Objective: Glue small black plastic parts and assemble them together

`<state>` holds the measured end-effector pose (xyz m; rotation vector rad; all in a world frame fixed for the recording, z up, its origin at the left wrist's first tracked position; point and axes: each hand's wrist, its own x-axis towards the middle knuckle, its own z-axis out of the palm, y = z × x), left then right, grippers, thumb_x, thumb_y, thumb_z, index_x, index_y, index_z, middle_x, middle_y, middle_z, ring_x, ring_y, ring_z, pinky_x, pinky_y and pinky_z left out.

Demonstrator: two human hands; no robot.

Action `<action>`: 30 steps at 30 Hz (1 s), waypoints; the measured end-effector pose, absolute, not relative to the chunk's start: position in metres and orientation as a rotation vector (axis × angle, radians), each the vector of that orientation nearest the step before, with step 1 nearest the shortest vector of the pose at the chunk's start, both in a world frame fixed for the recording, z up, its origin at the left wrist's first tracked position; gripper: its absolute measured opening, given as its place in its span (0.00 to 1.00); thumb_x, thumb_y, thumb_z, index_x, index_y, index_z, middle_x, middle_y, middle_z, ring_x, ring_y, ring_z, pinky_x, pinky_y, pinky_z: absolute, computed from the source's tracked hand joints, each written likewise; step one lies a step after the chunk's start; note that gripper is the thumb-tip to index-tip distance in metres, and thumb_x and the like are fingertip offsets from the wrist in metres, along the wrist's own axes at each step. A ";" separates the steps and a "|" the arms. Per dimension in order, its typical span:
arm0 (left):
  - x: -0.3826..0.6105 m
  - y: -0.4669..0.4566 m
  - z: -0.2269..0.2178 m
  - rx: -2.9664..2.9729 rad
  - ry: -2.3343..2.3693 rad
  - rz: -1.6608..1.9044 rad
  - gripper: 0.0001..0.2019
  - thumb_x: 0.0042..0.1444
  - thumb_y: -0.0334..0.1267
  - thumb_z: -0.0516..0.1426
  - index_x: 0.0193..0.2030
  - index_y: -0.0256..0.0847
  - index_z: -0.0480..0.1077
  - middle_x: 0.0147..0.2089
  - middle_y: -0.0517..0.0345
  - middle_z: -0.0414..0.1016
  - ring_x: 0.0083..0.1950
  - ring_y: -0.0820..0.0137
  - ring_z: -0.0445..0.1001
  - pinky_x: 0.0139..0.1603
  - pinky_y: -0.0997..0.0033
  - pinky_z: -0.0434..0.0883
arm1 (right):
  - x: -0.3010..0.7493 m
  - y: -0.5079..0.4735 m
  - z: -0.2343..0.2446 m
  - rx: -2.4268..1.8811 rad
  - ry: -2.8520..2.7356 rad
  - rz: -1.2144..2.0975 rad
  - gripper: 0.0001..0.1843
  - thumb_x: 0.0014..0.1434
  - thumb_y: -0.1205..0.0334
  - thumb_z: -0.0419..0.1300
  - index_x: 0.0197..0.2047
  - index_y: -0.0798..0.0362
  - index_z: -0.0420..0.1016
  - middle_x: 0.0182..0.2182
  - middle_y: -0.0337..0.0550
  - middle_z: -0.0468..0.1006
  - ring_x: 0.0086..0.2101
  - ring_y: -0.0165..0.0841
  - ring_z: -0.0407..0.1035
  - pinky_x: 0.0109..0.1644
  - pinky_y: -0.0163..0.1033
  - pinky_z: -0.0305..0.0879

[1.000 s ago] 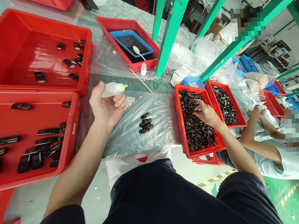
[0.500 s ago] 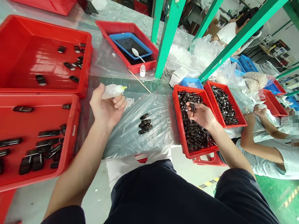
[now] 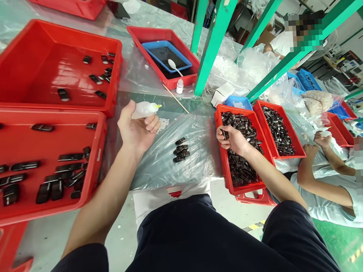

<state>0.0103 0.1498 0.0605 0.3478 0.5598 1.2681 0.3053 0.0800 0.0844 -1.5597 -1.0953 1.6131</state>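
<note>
My left hand (image 3: 138, 128) is closed round a translucent squeeze bottle (image 3: 144, 109) with a yellow tip, held above the plastic-covered table (image 3: 152, 166). Just beyond its fingers lie small white pieces (image 3: 163, 124). My right hand (image 3: 233, 139) is over the left part of a red bin (image 3: 222, 166) filled with small black parts (image 3: 240, 165). Its curled fingers hold one small black part (image 3: 225, 134), mostly covered by them. Between my hands, several black parts (image 3: 181, 149) lie side by side on the plastic sheet.
Two red trays (image 3: 102, 128) with scattered black parts stand at the left. A red tray (image 3: 169, 85) holds a blue tray and white spoon, with a small bottle (image 3: 180, 86) and thin stick (image 3: 176, 98) nearby. Green posts (image 3: 215, 39) rise behind. A co-worker's arms (image 3: 312, 169) are at the right.
My right hand has shifted left over the bin, its fingers now curled more tightly round the black part. My left hand still holds the bottle. The whole view has moved slightly.
</note>
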 end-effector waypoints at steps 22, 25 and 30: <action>0.010 0.153 0.055 0.367 0.572 1.280 0.24 0.63 0.57 0.63 0.24 0.42 0.67 0.17 0.68 0.54 0.15 0.80 0.53 0.17 0.75 0.55 | 0.248 0.151 0.043 -2.095 -2.659 0.300 0.17 0.72 0.55 0.53 0.46 0.50 0.83 0.42 0.52 0.88 0.45 0.47 0.81 0.45 0.42 0.67; 0.011 0.152 0.056 0.369 0.573 1.282 0.24 0.63 0.57 0.63 0.25 0.42 0.68 0.17 0.68 0.54 0.15 0.80 0.53 0.17 0.75 0.55 | 0.249 0.150 0.043 -2.114 -2.668 0.281 0.16 0.72 0.56 0.54 0.45 0.50 0.84 0.43 0.52 0.88 0.46 0.48 0.81 0.46 0.43 0.67; 0.011 0.152 0.057 0.425 0.625 1.282 0.26 0.63 0.60 0.62 0.25 0.41 0.67 0.17 0.69 0.54 0.15 0.80 0.52 0.17 0.74 0.56 | 0.248 0.151 0.042 -2.146 -2.673 0.261 0.18 0.73 0.55 0.53 0.48 0.51 0.84 0.45 0.54 0.88 0.48 0.49 0.81 0.51 0.44 0.68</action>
